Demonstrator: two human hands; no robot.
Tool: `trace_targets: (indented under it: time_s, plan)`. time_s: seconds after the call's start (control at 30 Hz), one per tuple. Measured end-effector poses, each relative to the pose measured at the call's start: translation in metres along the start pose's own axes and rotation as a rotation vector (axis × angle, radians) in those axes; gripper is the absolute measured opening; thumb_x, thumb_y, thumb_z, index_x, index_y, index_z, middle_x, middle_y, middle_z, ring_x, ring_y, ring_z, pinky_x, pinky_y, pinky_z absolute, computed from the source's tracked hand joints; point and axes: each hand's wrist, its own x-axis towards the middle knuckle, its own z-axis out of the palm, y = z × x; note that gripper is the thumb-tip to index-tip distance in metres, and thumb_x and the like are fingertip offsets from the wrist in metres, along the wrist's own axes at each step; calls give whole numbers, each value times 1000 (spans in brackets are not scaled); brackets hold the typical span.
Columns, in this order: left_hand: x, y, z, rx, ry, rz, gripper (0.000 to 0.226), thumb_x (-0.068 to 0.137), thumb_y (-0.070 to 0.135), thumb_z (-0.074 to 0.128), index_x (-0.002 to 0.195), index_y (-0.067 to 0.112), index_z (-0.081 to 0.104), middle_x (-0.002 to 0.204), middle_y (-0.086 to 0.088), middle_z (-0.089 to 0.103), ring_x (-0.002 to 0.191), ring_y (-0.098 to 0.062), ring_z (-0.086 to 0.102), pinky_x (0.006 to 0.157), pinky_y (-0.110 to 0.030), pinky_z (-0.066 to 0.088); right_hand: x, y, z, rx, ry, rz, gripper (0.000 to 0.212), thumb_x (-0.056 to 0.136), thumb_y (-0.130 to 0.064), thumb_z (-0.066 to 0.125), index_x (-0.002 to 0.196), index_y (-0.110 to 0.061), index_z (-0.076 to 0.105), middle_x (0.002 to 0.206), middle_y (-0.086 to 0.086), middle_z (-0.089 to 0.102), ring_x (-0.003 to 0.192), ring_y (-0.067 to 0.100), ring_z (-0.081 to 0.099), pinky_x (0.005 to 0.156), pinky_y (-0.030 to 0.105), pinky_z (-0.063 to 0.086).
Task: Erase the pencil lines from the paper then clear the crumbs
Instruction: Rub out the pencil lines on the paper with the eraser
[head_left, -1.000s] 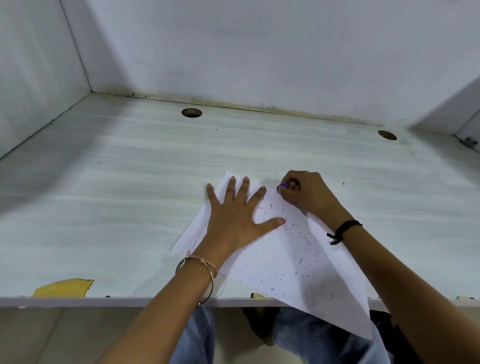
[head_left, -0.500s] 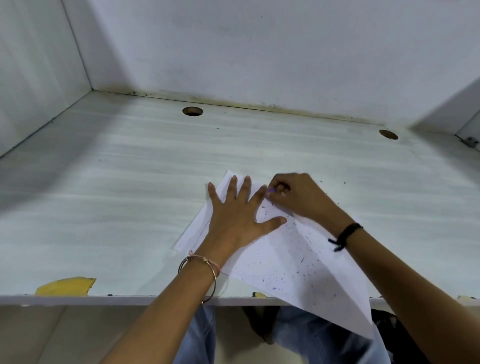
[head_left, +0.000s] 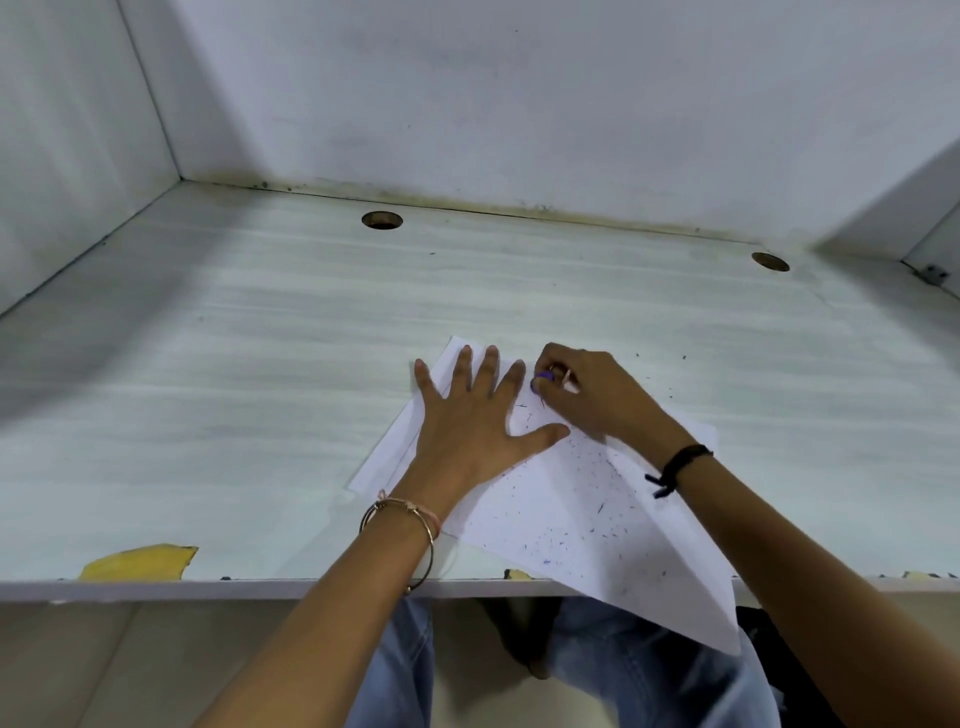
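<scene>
A white sheet of paper (head_left: 587, 514) lies skewed on the pale desk (head_left: 234, 395), its near corner hanging over the front edge. Dark eraser crumbs (head_left: 597, 499) speckle its middle and lower part. My left hand (head_left: 480, 423) lies flat on the paper's far left part, fingers spread, pressing it down. My right hand (head_left: 592, 400) pinches a small purple eraser (head_left: 542, 379) against the paper near its far edge, just right of my left fingertips. Faint pencil lines show along the paper's left border.
White walls box in the desk at the back and both sides. Two round cable holes (head_left: 382, 220) (head_left: 770, 261) sit near the back edge. A yellow chipped patch (head_left: 140, 561) marks the front left edge. A few crumbs lie on the desk right of my right hand.
My right hand with the eraser has slid back and forth over the paper's far part, ending close to my left fingertips. My left hand has stayed in place.
</scene>
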Motion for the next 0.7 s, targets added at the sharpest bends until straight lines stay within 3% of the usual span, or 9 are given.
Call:
trace_targets:
  time_s: [0.13,0.33,0.43,0.53,0.63,0.7]
  plan:
    - [-1,0,-2,9,-23,-5,95,79,88,17,156,35,0,164,2,-12,149,-22,-18,109,-69,-15,20,15,-17,-136,52,191,10,91,-23,53,93,-17,60,89,4,67,78,24,60,70,36,49]
    - [0,0,1,52,13,4,106,69,92,2,156,31,3,165,0,-6,151,-25,-10,109,-72,-9,-7,-8,-2,120,-65,-27,5,86,-24,60,83,-21,61,73,-7,61,59,9,49,58,23,41]
    - [-1,-1,0,16,-17,-3,100,76,90,13,156,31,1,164,2,-9,150,-23,-15,109,-69,-14,4,7,-7,57,-11,46,5,87,-29,60,83,-26,61,80,-9,63,63,6,52,58,21,40]
    - [-2,0,-2,2,-39,-1,97,80,87,15,157,29,1,164,2,-11,150,-21,-17,110,-67,-17,20,21,-20,-14,16,152,5,87,-25,59,83,-22,61,86,-1,66,70,18,56,62,27,42]
    - [0,-1,-4,5,-18,6,81,90,71,5,156,24,7,165,1,-3,151,-23,-9,110,-68,-10,17,17,-19,-33,28,134,6,89,-21,58,84,-19,60,86,2,66,72,21,58,63,29,43]
    - [0,-4,-7,102,-2,37,72,96,54,-4,156,17,12,164,-4,4,151,-28,-1,110,-70,2,3,5,-15,91,105,99,7,90,-21,57,84,-18,60,83,0,67,70,18,57,62,28,44]
